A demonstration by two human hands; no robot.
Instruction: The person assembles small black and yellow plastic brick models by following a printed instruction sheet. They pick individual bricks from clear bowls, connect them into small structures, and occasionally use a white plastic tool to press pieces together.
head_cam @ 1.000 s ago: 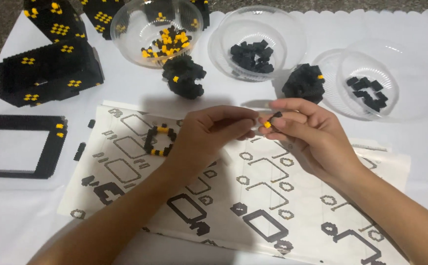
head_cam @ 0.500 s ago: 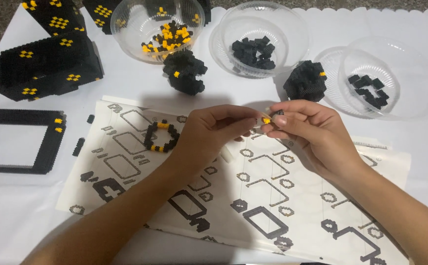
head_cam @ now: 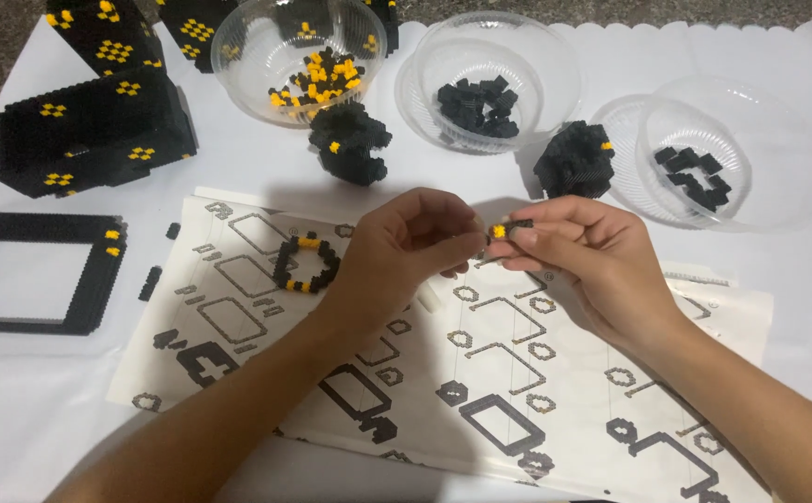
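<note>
Above the instruction sheet (head_cam: 518, 373), I see both hands brought together at mid-frame: the left hand (head_cam: 406, 251) and right hand (head_cam: 583, 261) each pinch one end of a small brick piece (head_cam: 508, 227), black with a yellow stud, held clear of the surface (head_cam: 797, 270). Fingertips are closed on it from both sides; how much of it lies hidden under them I cannot tell. I judge the piece very light, rigid plastic, smooth enough to slip, and likely to pop apart at its joins if squeezed unevenly; the flat side faces are the sound place to grip, not the studs. Just left of the left hand a black-and-yellow ring (head_cam: 305, 264) lies on the sheet, untouched. Beyond the hands stand three clear bowls (head_cam: 480, 93) of loose bricks and several built black blocks (head_cam: 89, 130).
</note>
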